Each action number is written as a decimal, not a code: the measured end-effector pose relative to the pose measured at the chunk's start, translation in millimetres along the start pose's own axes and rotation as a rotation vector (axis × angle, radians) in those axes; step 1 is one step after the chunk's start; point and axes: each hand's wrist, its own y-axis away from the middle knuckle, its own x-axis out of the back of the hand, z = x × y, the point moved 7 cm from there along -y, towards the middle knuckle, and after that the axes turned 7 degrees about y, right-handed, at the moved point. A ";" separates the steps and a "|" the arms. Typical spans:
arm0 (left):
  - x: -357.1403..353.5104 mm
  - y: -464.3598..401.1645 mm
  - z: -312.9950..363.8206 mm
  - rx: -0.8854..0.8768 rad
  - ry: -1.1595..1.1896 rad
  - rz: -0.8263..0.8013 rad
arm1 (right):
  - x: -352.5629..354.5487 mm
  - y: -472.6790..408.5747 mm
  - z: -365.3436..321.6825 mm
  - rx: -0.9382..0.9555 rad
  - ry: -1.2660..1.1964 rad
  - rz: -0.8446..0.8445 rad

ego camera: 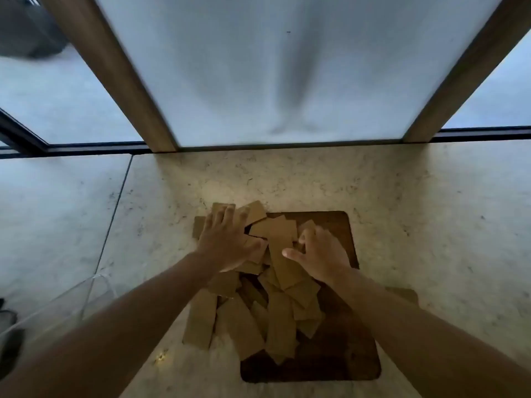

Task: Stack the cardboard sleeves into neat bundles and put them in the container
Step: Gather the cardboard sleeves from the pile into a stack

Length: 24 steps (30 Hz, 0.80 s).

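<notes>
The cardboard sleeves [280, 320] are heaped under both hands, long axes mixed; left hand [230, 239] is pressed flat and open, right hand [319, 254] curled, grip unclear.

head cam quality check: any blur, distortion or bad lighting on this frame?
Head view: dim, flat light; the frosted window panel is the brightest area. Wide-angle distortion splays the window frames outward. Upper half smeared by motion blur; left hand, right hand and the cardboard sleeves are soft-edged. Small specular glint on the stone counter near the pile. The dark tray loses detail in shadow.
</notes>
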 end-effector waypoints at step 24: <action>-35.7 37.6 19.6 0.081 1.141 -0.277 | -13.0 40.8 -9.6 -0.076 -0.824 -0.294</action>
